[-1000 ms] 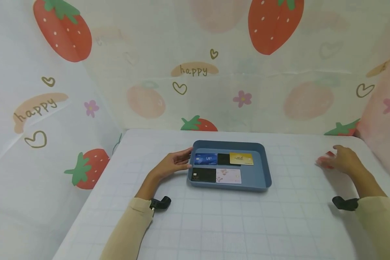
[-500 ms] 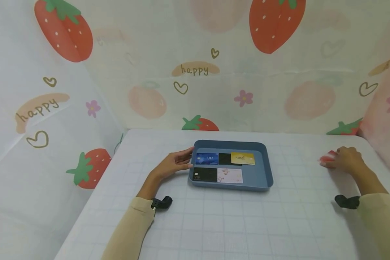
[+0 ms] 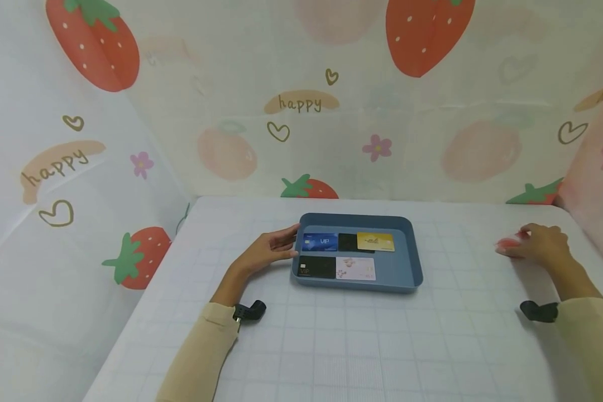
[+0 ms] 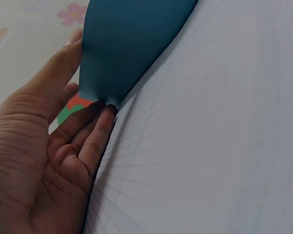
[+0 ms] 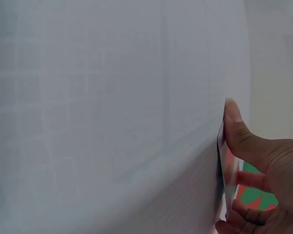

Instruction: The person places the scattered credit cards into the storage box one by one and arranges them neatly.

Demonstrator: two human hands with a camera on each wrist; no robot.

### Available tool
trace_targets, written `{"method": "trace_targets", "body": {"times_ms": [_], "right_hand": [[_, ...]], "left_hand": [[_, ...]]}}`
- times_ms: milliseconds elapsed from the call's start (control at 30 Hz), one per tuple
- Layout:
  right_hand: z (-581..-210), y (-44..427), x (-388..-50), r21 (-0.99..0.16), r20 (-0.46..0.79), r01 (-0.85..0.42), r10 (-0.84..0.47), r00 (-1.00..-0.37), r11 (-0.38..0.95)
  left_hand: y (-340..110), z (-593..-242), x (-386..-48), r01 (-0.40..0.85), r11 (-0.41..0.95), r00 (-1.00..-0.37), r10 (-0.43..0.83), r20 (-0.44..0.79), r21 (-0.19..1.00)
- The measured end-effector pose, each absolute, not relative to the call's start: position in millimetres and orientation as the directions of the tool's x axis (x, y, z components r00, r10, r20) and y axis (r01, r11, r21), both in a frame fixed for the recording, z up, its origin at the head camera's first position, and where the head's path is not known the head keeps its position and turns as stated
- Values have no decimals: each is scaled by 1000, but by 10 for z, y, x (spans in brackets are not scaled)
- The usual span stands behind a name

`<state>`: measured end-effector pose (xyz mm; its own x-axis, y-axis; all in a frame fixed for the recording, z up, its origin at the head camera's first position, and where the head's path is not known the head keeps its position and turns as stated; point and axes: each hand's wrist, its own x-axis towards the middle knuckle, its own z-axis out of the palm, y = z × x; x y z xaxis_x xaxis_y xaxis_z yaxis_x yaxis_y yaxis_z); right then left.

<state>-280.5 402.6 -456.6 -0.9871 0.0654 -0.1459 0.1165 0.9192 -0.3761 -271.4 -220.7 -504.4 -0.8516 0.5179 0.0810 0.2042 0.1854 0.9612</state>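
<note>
My left hand (image 3: 267, 251) holds the left side of a blue tray (image 3: 397, 282). In the left wrist view, the thumb lies at the rim and the curled fingers meet the wall's base. Inside the tray are a blue VIP card (image 3: 321, 242), a gold card (image 3: 376, 242) overlapping a black card (image 3: 348, 242), a black VIP card (image 3: 316, 267) and a white flowered card (image 3: 355, 268). Far to the right, my right hand (image 3: 545, 245) pinches a red-and-white card (image 3: 508, 243) just above the table; in the right wrist view the card (image 5: 226, 168) appears nearly edge-on.
A white gridded cloth (image 3: 341, 340) covers the table. Behind it hangs a strawberry-print curtain (image 3: 412, 151), with another sheet (image 3: 80, 268) along the left and a pinkish one (image 3: 595, 195) on the right. Each wrist wears a small black camera (image 3: 251, 310).
My right hand has shifted slightly to the right with the card, which has turned and shows less of its face. The left hand stays at the tray. The head view shifts slightly.
</note>
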Motion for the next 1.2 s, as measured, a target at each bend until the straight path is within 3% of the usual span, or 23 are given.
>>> {"method": "trace_targets", "body": {"times_ms": [200,700,900,1200], "right_hand": [[-4586,4055,-2796,-376,-94,108,78,-993,920],[-4608,4197,-2666,-445,188,-16,76,-979,896],[-4514,4200,-2656,-450,189,-49,41,-981,892],[-4343,4138,-2626,-492,114,-4,60,-992,871]], "left_hand": [[-2206,-5049,-2724,207,182,-849,521,84,961],[-2206,-5039,-2705,199,216,-860,507,64,956],[-2204,-5024,-2697,195,209,-862,503,65,958],[-2206,-5043,-2709,198,149,-848,522,93,969]]}}
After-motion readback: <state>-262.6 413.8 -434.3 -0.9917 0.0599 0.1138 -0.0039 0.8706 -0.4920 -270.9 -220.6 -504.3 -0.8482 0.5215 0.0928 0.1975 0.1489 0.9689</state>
